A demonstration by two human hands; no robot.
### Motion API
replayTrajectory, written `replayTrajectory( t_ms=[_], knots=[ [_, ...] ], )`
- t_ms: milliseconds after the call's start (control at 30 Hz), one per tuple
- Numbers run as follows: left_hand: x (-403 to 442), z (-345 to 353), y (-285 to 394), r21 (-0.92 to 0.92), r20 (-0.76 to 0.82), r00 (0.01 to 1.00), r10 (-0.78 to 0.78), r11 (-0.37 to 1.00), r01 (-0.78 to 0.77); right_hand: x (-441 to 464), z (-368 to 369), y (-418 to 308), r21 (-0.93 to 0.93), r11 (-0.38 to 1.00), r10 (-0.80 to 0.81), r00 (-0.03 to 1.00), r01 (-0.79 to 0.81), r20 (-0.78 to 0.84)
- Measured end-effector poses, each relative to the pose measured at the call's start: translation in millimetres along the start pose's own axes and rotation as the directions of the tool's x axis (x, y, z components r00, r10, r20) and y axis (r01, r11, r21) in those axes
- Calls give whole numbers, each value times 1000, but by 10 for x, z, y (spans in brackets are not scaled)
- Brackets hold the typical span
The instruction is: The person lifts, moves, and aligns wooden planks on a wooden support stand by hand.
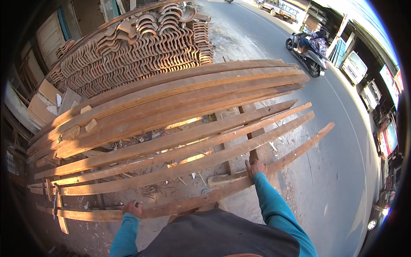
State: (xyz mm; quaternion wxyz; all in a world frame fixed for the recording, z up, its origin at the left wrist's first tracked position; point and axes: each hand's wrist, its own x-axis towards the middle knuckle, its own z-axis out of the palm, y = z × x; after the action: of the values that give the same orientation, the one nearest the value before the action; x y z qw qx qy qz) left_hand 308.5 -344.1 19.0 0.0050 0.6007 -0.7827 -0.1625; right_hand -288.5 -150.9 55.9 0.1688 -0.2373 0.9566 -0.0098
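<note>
A long, narrow wooden beam [184,206] lies closest to my body, running from the lower left to the upper right. My left hand [133,208] is closed around it left of my torso. Farther along to the right, my right hand [257,168] grips the same beam, fingers over its far edge. Just beyond it, several thin beams [171,174] lie side by side with gaps between them, across wooden supports [229,160]. At their left end a dark tool [56,199], its kind unclear, sits by a short upright wood piece [62,218].
Thicker beams [184,95] with small wood blocks [90,125] on them lie farther back, before stacked clay roof tiles [132,58]. Wood scraps litter the ground. On the right runs a road [338,171] with a person on a motorbike [306,51]; a truck [278,9] stands beyond.
</note>
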Motion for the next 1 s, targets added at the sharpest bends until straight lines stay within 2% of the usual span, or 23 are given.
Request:
replayTrajectory(
  t_ms=[133,233,433,600,700,1000],
  knots=[
    [-5,-45,49,7,25,1000,-14,1000,13,-17,-21,-17,0,1000,6,1000,-6,-7],
    [-13,-10,28,15,-28,1000,-7,1000,7,-7,-5,-10,9,1000,14,1000,-14,-13],
    [-20,-66,65,-4,23,999,-25,1000,25,-56,-64,-45,22,1000,8,1000,-8,-25],
    [-3,79,-45,-17,-72,997,-2,1000,1,-33,-21,-27,-1,1000,7,999,-7,-41],
    [-43,-80,106,25,-88,996,15,1000,-13,13,31,5,-6,1000,-3,1000,2,-28],
    [-19,-15,24,6,-43,999,1,1000,-1,2,-27,-11,-6,1000,1,1000,-1,19]
  ],
)
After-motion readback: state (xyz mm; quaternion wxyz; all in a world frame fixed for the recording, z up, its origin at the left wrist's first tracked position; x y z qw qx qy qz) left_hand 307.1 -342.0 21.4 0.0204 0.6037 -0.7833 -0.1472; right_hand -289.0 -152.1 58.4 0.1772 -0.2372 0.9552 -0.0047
